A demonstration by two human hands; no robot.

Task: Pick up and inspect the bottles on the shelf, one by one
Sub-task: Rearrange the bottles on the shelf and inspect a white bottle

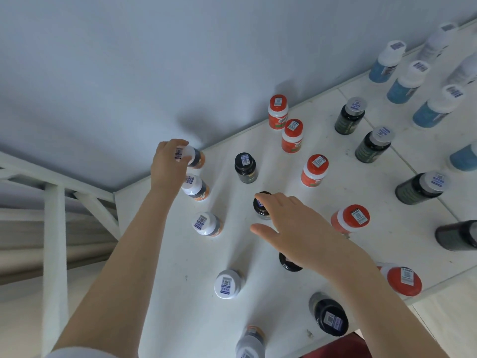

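Observation:
My left hand (169, 165) grips the white cap of an orange-and-dark bottle (196, 158) at the shelf's far left corner, close to the wall. My right hand (296, 228) hovers over a small black-capped bottle (261, 208), fingers spread and relaxed, fingertips at its cap; I cannot tell if they touch. Two more white-capped bottles (195, 187) (206, 224) stand in a row just behind my left hand's bottle toward me. Another black bottle (245, 167) stands between my hands, farther back.
The white shelf (165, 267) carries several red-capped bottles (314, 169), dark green ones (373, 144) and blue ones (405, 82) to the right. A black bottle (288, 262) sits under my right wrist. The wall is at the back; the shelf's left edge drops off by a white frame (54, 228).

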